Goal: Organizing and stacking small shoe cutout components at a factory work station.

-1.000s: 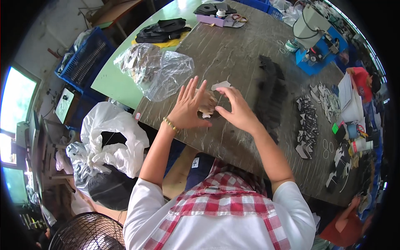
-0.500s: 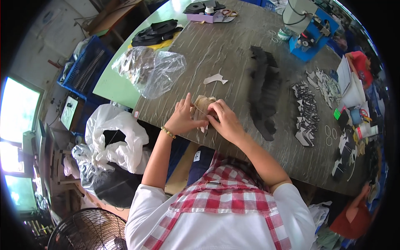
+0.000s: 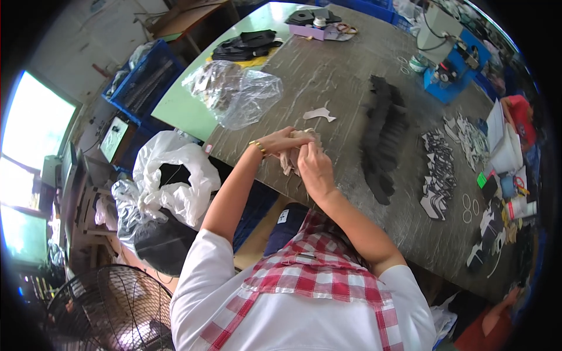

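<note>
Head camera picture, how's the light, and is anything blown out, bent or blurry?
Head view: daylight is even on the grey wooden table; the window at left is blown out white; fisheye bends the table edge and blackens the corners; the left hand and right hand on the beige cut pieces look fairly sharp.

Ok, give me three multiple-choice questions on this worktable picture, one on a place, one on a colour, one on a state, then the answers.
1. Where does the clear plastic bag lie?
A. on the table beyond the hands
B. on the floor fan
C. in the blue crate

2. What colour is the long row of cut pieces to the right of the hands?
A. white
B. black
C. red

3. What are the left hand and right hand doing?
A. resting flat
B. both gripping beige pieces
C. hanging empty

Answers: 1 A, the bag sits on the grey table; 2 B, the row is black; 3 B, both hands close on the pieces.
</note>
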Demonstrator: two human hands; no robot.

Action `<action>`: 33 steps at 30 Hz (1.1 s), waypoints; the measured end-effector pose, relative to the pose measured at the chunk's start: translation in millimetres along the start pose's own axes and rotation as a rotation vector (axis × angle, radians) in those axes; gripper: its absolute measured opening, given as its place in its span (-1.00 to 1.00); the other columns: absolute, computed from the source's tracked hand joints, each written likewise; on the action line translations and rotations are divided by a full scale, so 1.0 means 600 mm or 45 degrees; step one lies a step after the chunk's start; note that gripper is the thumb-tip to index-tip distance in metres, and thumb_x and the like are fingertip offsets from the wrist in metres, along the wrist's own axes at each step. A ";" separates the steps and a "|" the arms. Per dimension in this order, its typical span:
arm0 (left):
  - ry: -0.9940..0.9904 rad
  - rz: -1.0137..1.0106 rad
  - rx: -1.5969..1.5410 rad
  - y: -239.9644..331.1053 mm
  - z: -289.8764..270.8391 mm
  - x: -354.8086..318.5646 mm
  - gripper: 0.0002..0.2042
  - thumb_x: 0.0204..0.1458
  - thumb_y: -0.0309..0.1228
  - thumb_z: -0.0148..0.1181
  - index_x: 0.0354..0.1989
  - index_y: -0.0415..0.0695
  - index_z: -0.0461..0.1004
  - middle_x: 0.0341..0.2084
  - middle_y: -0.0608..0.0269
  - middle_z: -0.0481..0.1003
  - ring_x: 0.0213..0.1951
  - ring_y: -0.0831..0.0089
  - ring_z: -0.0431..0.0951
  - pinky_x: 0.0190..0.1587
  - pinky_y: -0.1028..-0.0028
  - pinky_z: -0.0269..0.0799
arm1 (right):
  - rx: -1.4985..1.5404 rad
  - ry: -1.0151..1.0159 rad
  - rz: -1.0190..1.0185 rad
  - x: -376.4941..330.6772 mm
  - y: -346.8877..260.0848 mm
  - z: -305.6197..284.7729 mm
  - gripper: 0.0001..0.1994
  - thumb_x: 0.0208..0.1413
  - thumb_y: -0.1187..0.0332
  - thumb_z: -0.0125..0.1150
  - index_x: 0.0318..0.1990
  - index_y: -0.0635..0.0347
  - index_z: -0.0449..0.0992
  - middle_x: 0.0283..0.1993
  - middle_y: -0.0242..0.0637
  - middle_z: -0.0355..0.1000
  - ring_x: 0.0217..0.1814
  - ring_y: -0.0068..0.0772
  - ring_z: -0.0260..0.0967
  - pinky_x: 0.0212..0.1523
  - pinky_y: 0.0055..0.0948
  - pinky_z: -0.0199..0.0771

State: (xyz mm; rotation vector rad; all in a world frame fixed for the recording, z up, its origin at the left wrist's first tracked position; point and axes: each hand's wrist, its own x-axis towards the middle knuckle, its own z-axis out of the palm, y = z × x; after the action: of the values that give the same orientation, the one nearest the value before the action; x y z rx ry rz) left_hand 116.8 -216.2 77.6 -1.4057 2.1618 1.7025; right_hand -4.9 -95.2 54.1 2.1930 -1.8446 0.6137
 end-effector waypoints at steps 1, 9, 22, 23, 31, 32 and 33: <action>0.022 -0.003 -0.003 0.015 0.000 0.003 -0.01 -0.16 0.34 0.12 0.30 -0.21 0.10 0.18 -0.12 0.24 0.19 0.11 0.32 0.04 0.10 0.45 | 0.008 0.010 -0.019 -0.002 0.006 0.004 -0.85 -0.05 0.54 0.08 -0.28 0.35 0.37 -0.26 -0.11 0.34 -0.23 -0.22 0.46 -0.21 -0.44 0.53; -0.036 -0.148 0.499 0.067 -0.004 0.039 0.04 -0.28 0.29 0.26 0.28 -0.25 0.12 0.15 -0.18 0.29 0.08 0.04 0.44 -0.20 0.26 0.62 | -0.038 0.195 -0.124 -0.030 0.046 0.041 -0.81 -0.05 0.48 0.09 -0.25 0.32 0.35 -0.29 -0.15 0.30 -0.20 -0.23 0.38 -0.19 -0.38 0.44; -0.038 -0.190 0.814 0.082 0.035 0.049 -0.01 -0.38 0.35 0.22 0.07 -0.35 0.35 -0.09 -0.16 0.48 -0.05 0.07 0.53 -0.17 0.27 0.50 | 0.363 0.310 -0.251 -0.070 0.052 0.038 -0.84 -0.05 0.47 0.16 -0.32 0.19 0.31 -0.32 -0.19 0.31 -0.30 -0.18 0.36 -0.22 -0.27 0.38; 0.039 -0.155 0.835 0.076 0.041 0.048 -0.03 -0.39 0.33 0.23 0.05 -0.33 0.37 -0.08 -0.17 0.48 -0.04 0.04 0.52 -0.08 0.27 0.45 | 0.601 0.401 -0.276 -0.071 0.052 0.027 -0.84 -0.05 0.46 0.17 -0.32 0.17 0.31 -0.29 -0.17 0.33 -0.28 -0.15 0.37 -0.19 -0.22 0.36; 0.257 -0.117 0.730 0.057 0.040 0.043 -0.03 -0.37 0.25 0.26 0.16 -0.28 0.27 -0.04 -0.14 0.46 0.02 0.08 0.48 -0.09 0.26 0.49 | 0.664 0.023 0.237 -0.132 -0.010 0.036 -0.86 0.14 0.39 0.09 -0.17 0.14 0.35 -0.49 -0.27 0.45 -0.38 -0.17 0.45 -0.15 -0.23 0.27; 0.177 -0.219 0.676 0.064 0.035 0.046 -0.03 -0.36 0.19 0.27 0.21 -0.27 0.21 0.01 -0.12 0.42 0.03 0.13 0.49 -0.21 0.29 0.57 | 0.461 0.018 0.095 -0.139 -0.011 0.031 -0.80 0.12 0.39 0.08 -0.09 0.12 0.36 -0.55 -0.32 0.45 -0.41 -0.26 0.47 -0.18 -0.30 0.27; 0.169 -0.218 0.679 0.069 0.032 0.045 -0.03 -0.36 0.19 0.27 0.21 -0.27 0.21 0.01 -0.12 0.42 0.03 0.13 0.49 -0.21 0.29 0.57 | 0.461 0.016 0.103 -0.142 -0.011 0.023 -0.80 0.12 0.39 0.08 -0.09 0.12 0.36 -0.55 -0.32 0.45 -0.41 -0.26 0.47 -0.18 -0.30 0.27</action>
State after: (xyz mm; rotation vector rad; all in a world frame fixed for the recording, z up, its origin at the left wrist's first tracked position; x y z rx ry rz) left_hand 64.8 -218.2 86.3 -1.5104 2.2434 0.8998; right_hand -6.7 -24.3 4.8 2.3262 -1.9502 1.0485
